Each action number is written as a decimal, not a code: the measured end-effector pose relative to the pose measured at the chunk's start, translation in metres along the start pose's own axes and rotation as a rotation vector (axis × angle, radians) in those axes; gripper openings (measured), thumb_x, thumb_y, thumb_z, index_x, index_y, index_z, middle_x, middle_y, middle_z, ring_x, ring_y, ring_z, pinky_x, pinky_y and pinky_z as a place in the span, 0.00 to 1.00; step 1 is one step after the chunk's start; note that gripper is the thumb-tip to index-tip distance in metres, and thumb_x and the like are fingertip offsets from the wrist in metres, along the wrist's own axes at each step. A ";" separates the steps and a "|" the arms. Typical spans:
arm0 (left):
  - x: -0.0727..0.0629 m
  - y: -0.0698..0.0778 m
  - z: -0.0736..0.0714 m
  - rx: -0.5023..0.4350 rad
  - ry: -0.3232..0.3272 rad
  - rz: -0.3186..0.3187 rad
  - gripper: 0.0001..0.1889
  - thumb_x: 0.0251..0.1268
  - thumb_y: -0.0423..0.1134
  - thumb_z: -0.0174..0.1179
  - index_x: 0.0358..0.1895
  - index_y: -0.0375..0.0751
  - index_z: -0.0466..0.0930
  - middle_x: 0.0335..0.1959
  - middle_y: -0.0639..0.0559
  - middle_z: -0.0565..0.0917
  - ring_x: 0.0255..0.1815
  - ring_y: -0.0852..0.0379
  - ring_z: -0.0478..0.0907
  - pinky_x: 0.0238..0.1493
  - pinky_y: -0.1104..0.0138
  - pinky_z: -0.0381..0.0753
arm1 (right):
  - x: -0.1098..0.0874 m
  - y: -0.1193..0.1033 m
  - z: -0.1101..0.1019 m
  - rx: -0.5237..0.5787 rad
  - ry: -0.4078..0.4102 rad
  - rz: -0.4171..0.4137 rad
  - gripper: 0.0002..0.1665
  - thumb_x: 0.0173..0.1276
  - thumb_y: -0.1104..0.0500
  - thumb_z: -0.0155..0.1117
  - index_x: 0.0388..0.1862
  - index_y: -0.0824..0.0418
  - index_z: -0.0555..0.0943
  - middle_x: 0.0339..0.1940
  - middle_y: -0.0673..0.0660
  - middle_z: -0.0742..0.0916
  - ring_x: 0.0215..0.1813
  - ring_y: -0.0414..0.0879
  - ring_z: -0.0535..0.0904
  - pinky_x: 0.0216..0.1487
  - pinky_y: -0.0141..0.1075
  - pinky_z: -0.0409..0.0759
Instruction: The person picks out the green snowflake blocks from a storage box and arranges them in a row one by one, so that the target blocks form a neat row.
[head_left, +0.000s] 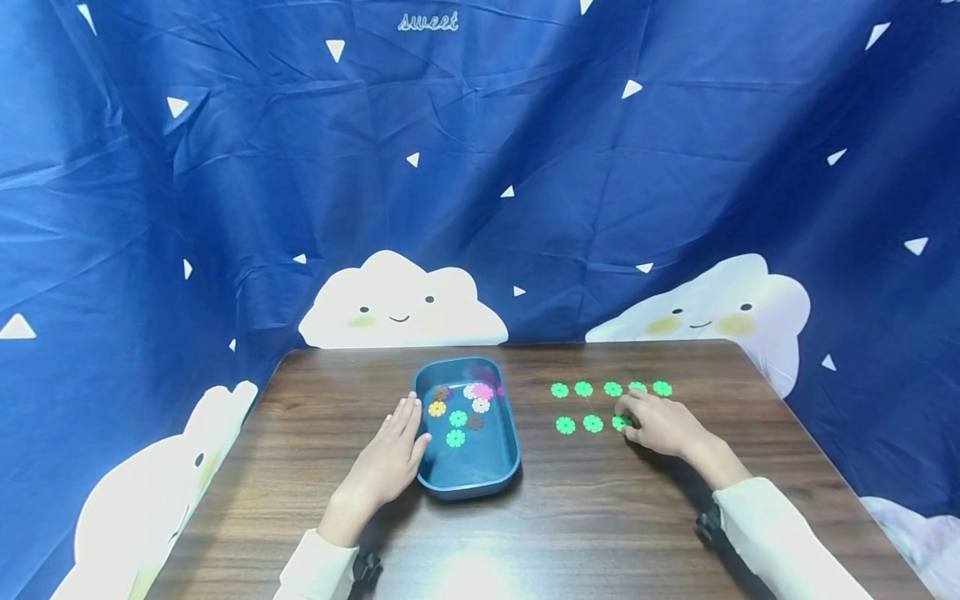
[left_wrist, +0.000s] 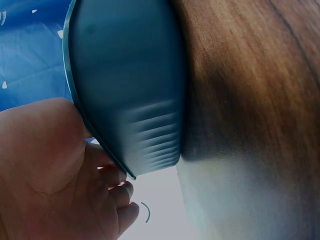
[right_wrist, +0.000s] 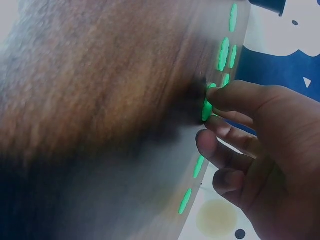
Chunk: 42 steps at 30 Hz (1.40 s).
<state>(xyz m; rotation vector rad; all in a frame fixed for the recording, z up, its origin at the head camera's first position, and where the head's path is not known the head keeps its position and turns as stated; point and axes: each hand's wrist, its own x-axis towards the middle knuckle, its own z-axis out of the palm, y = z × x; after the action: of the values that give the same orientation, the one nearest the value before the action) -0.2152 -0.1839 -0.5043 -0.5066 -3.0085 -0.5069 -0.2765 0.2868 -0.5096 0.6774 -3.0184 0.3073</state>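
My left hand (head_left: 388,454) lies with straight fingers along the left side of a blue tray (head_left: 468,490), its thumb at the rim. The tray's ribbed outer wall (left_wrist: 150,132) fills the left wrist view next to that hand. On the right, my right hand (head_left: 660,423) pinches a green flower-shaped disc (right_wrist: 207,106) between thumb and fingers, down at the tabletop. This disc stands at the right end of the front row, partly hidden by the fingers. Beside it lies another green disc (head_left: 592,423). Behind are more, including one (head_left: 662,388) at the far right.
Inside the tray are several loose flower discs: green (head_left: 455,438), orange (head_left: 437,408), pink (head_left: 483,391), white and brown. The wooden table (head_left: 525,533) ends at a blue curtain (head_left: 465,208) printed with clouds.
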 end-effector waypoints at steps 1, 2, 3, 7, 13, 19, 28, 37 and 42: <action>0.000 0.000 0.000 -0.003 0.003 0.004 0.34 0.88 0.47 0.46 0.83 0.26 0.54 0.87 0.32 0.53 0.89 0.36 0.52 0.87 0.42 0.57 | 0.000 0.000 0.000 0.003 -0.001 0.001 0.10 0.68 0.56 0.75 0.46 0.53 0.86 0.43 0.49 0.85 0.38 0.43 0.81 0.35 0.48 0.83; 0.000 0.000 0.000 -0.009 0.007 0.008 0.34 0.88 0.46 0.46 0.83 0.26 0.54 0.87 0.32 0.53 0.88 0.35 0.52 0.86 0.42 0.58 | 0.000 -0.001 -0.001 0.005 -0.002 0.002 0.10 0.69 0.56 0.75 0.47 0.53 0.86 0.44 0.49 0.85 0.38 0.43 0.82 0.35 0.49 0.84; 0.000 -0.001 0.000 -0.008 0.008 0.011 0.34 0.88 0.46 0.46 0.83 0.26 0.54 0.87 0.32 0.53 0.88 0.35 0.52 0.86 0.42 0.58 | 0.000 -0.001 -0.002 0.006 0.000 0.002 0.10 0.69 0.56 0.75 0.47 0.54 0.86 0.44 0.49 0.85 0.39 0.44 0.82 0.35 0.49 0.84; 0.000 -0.004 0.003 -0.004 0.022 0.017 0.34 0.88 0.47 0.45 0.84 0.27 0.54 0.87 0.33 0.53 0.89 0.36 0.52 0.86 0.42 0.58 | 0.004 -0.005 -0.008 0.003 0.023 -0.013 0.10 0.70 0.57 0.74 0.49 0.55 0.86 0.45 0.50 0.86 0.41 0.46 0.85 0.36 0.50 0.86; 0.000 -0.005 0.005 -0.028 0.048 0.036 0.34 0.87 0.46 0.46 0.83 0.25 0.55 0.87 0.31 0.55 0.88 0.34 0.53 0.85 0.39 0.59 | 0.019 -0.024 -0.025 0.030 0.039 -0.049 0.04 0.71 0.60 0.71 0.41 0.52 0.84 0.35 0.45 0.86 0.31 0.38 0.77 0.29 0.38 0.77; -0.001 -0.004 0.004 -0.012 0.034 0.027 0.34 0.88 0.46 0.46 0.83 0.26 0.54 0.87 0.32 0.54 0.88 0.34 0.53 0.85 0.40 0.59 | 0.040 -0.059 -0.040 0.012 0.036 -0.106 0.09 0.73 0.58 0.70 0.33 0.47 0.80 0.28 0.40 0.82 0.26 0.37 0.72 0.26 0.35 0.72; -0.001 -0.001 0.001 -0.027 0.028 0.024 0.34 0.88 0.47 0.46 0.83 0.25 0.55 0.87 0.31 0.54 0.88 0.34 0.53 0.85 0.39 0.58 | 0.079 -0.113 -0.054 -0.022 0.044 -0.215 0.09 0.71 0.56 0.71 0.32 0.45 0.81 0.30 0.42 0.84 0.29 0.38 0.75 0.30 0.38 0.77; -0.001 -0.002 0.001 0.001 -0.003 -0.008 0.35 0.89 0.48 0.44 0.84 0.27 0.53 0.88 0.34 0.52 0.89 0.37 0.51 0.87 0.43 0.57 | 0.116 -0.167 -0.054 -0.030 -0.028 -0.299 0.04 0.73 0.54 0.71 0.35 0.47 0.84 0.31 0.42 0.85 0.32 0.40 0.78 0.34 0.38 0.81; -0.001 -0.001 0.001 -0.007 0.000 -0.011 0.35 0.89 0.48 0.45 0.84 0.28 0.53 0.88 0.35 0.52 0.89 0.37 0.50 0.87 0.43 0.56 | 0.131 -0.191 -0.050 -0.042 -0.061 -0.339 0.04 0.75 0.54 0.69 0.37 0.48 0.85 0.31 0.43 0.85 0.31 0.39 0.77 0.33 0.36 0.80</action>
<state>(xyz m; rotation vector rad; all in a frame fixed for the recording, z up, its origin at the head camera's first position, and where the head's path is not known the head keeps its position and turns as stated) -0.2149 -0.1844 -0.5056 -0.4905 -3.0121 -0.5183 -0.3137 0.0728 -0.4153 1.1901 -2.8820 0.2111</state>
